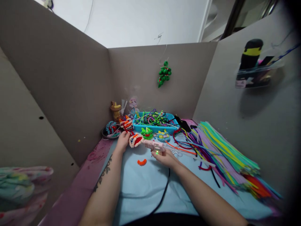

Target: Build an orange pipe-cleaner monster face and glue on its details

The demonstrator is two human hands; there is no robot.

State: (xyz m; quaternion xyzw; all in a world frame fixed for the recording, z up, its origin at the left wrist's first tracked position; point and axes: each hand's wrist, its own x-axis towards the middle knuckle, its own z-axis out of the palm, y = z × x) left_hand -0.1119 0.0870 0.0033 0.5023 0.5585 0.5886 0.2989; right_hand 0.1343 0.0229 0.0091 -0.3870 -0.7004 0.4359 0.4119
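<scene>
the left hand [123,142] has its fingers bent almost together at the left edge of a white, fuzzy pipe-cleaner head with a red middle and blue and orange bits [136,140], holding it over the middle of the table's light blue cloth [134,188]; how the fingertips sit on it is too small to tell. the right hand [166,158] is wrapped around the grip of a pale pink glue gun with a small green light [154,145]. the white head is thus between the two hands, against the left one, with the gun's nozzle pointing left at its right side, so near that contact cannot be told. a black cord [164,191] runs over the cloth to the table's near edge.

nearer that edge, below the white head, lies a short, curved, orange fuzzy strip [142,162]. just beyond the hands sit a green fuzzy head [147,134] and a light blue and yellow fuzzy piece [163,136], both before a bright blue plastic tray [155,128] of tangled pipe-cleaner pieces towards the table's far edge. by the far left corner is a dark round dish [104,135]; along the right edge lie long, many-coloured pipe-cleaner bundles [221,152].
</scene>
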